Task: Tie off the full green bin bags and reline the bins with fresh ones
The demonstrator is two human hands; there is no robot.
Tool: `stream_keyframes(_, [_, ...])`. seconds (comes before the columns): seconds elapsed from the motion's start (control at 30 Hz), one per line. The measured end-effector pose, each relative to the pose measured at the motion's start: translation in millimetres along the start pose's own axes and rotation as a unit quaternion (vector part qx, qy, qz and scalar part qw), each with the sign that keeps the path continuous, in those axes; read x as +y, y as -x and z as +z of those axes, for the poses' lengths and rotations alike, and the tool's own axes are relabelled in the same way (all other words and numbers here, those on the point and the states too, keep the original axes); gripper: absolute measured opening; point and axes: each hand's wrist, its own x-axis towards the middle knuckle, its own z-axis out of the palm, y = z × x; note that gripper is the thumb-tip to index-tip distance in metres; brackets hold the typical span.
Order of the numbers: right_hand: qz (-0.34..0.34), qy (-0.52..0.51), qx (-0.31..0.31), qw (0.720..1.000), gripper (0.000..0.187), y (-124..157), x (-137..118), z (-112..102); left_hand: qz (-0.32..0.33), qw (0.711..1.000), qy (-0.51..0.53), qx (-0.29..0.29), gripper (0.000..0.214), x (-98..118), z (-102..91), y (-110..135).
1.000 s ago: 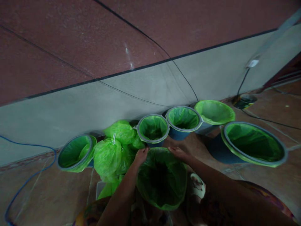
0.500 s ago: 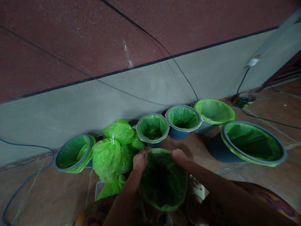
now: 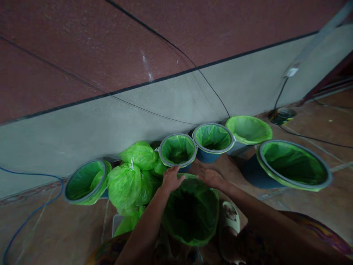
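Observation:
A bin lined with a green plastic bag (image 3: 193, 241) stands between my legs, its inside dark. The bag's edge is folded over the rim. My left hand (image 3: 171, 179) lies at the rim's far left, fingers stretched forward and thumb toward the opening. At the far right of the same rim, my right hand (image 3: 211, 178) rests with its fingers extended. Neither hand grips anything. Just beyond the hands is a smaller bin with a grey ring (image 3: 162, 159) over its green liner.
Tied green bags (image 3: 124, 189) are heaped at left, beside a tilted lined bin (image 3: 103, 180). Along the wall stand another ringed bin (image 3: 209, 157) and a lined bin (image 3: 249, 129). A large ringed bin (image 3: 253, 173) is at right. A blue cable (image 3: 35, 209) crosses the floor.
Both hands have released the bag's far edge and their fingers have straightened out over the rim. The camera view has shifted slightly.

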Motion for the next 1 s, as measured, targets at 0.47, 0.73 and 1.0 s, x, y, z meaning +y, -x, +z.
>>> stream_keyframes(0.47, [-0.023,-0.035,-0.009,0.999,0.034,9.3,11.9,-15.6,-0.253,0.966,-0.050,0.006,0.031,-48.7,13.6,58.0])
stream_keyframes(0.73, [-0.075,-0.041,0.043,0.995,0.041,8.4,-14.5,17.8,-0.362,0.927,0.047,0.085,0.048,-11.2,38.5,110.5])
stream_keyframes(1.0, [-0.114,-0.016,0.102,0.988,0.019,-6.0,-21.9,25.0,-0.242,0.950,0.134,0.144,0.038,-24.7,13.8,44.9])
